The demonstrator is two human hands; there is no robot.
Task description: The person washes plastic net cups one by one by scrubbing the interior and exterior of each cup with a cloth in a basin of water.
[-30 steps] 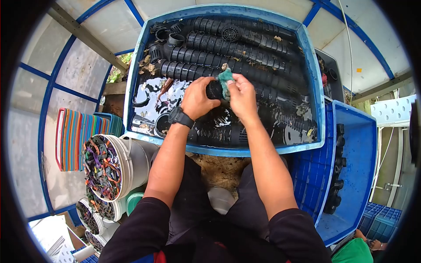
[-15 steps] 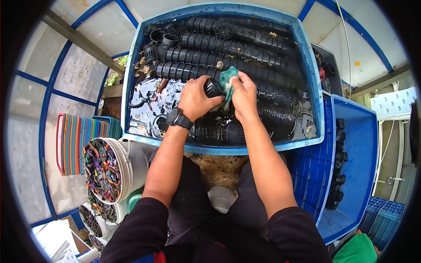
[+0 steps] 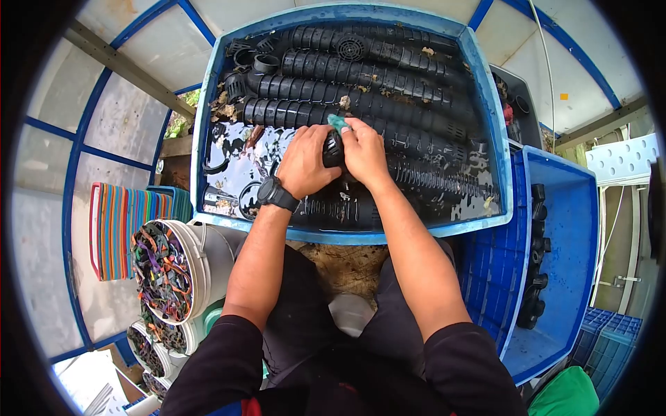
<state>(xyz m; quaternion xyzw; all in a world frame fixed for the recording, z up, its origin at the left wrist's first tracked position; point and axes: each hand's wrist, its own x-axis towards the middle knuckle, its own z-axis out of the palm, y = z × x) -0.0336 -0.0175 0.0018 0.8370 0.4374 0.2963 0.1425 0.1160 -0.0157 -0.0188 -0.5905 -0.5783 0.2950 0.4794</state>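
Over the front part of a light blue tub [image 3: 333, 238] of dark water, my left hand [image 3: 306, 161] is wrapped round a black slotted plastic cup [image 3: 334, 150], a watch on that wrist. My right hand [image 3: 365, 154] presses a green cloth [image 3: 338, 123] against the cup's right side; most of the cloth is hidden by the fingers. Both hands are close together. Behind them, rows of nested black slotted cups [image 3: 298, 111] lie in the water, with a few loose cups [image 3: 266, 64] at the back left.
A blue bin [image 3: 569, 229] at the right holds several black cups [image 3: 533, 284] in a row. White buckets [image 3: 201, 277] at the left are filled with coloured strips. Beside them stands a stack of coloured panels [image 3: 128, 229]. Bits of debris float in the tub.
My right hand has moved left and down, close against my left hand, bringing the cloth onto the cup. Less of the cloth shows. My left hand has shifted slightly.
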